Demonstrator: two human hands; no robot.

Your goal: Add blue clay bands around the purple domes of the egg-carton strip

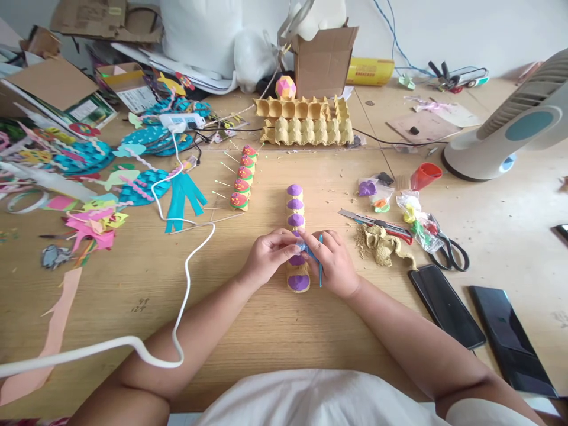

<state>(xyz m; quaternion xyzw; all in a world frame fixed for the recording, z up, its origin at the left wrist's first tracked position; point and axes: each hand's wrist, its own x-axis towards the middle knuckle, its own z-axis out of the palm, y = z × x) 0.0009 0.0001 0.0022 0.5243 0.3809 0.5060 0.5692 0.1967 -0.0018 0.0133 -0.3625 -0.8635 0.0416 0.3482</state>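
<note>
An egg-carton strip with purple clay on its bumps (299, 282) lies lengthwise before me. Over its middle, my left hand (271, 251) pinches one side of a small clear-blue item (300, 245), too small to name. From the right, my right hand (333, 260) has its fingers closed at the same item and also holds a thin blue tool (320, 266) that points down. Beyond my left hand stands a finished-looking strip with red and green bumps (244, 177), with pins sticking out at its left.
Egg cartons (306, 130) stand at the back. A utility knife (377, 223), scissors (450, 248), clay bags and two phones (446, 306) lie right, near a fan (501, 130). A white cable (187, 266) and paper crafts (91, 225) lie left.
</note>
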